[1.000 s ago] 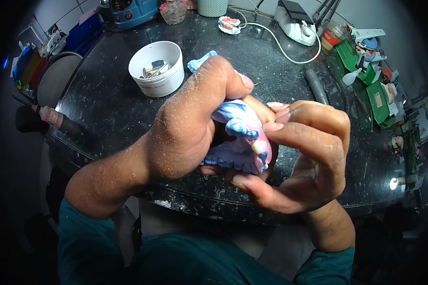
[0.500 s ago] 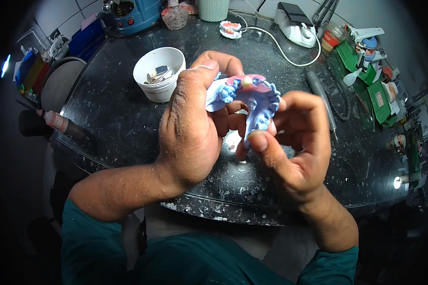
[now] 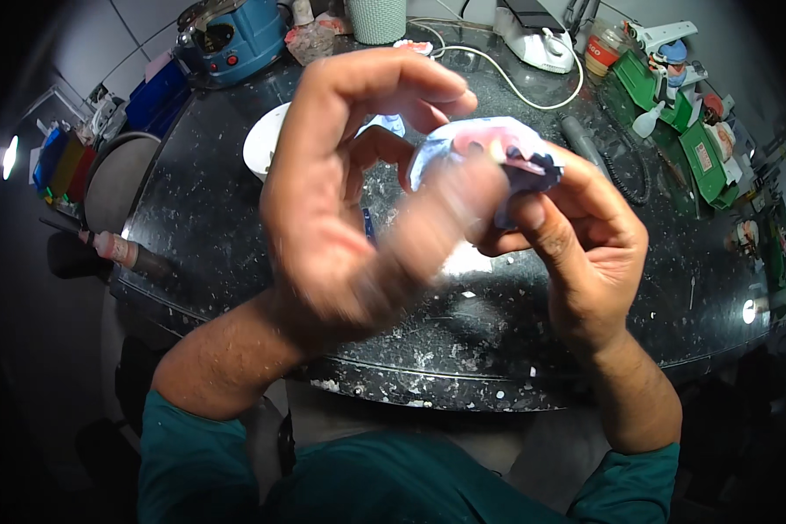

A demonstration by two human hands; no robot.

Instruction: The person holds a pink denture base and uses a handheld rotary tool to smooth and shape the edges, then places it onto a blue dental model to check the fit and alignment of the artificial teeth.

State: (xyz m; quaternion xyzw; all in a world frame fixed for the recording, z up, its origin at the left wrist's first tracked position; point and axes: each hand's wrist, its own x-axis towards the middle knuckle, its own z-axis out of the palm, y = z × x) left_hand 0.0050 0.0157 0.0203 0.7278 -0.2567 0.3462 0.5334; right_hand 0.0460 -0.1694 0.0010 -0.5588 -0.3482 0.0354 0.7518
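My right hand pinches a blue dental cast with pink gum material and a pale tooth at its front, thumb below and fingers behind. My left hand is curved with its fingers apart, just left of the cast. Its thumb is smeared by motion and crosses in front of the cast; whether it touches cannot be told. Behind the left fingers shows a light blue piece, mostly hidden, and I cannot make out what bears it. The left hand partly covers a white tub.
On the black, speckled bench lie a grey handpiece with a coiled cord and green trays at right. Toward the back stand a blue machine, a glass bottle, a pale basket and a white device.
The left hand has let go of the cast's left side and opened, its thumb swinging across. My right hand has moved slightly right and turned the cast so its pink front faces me.
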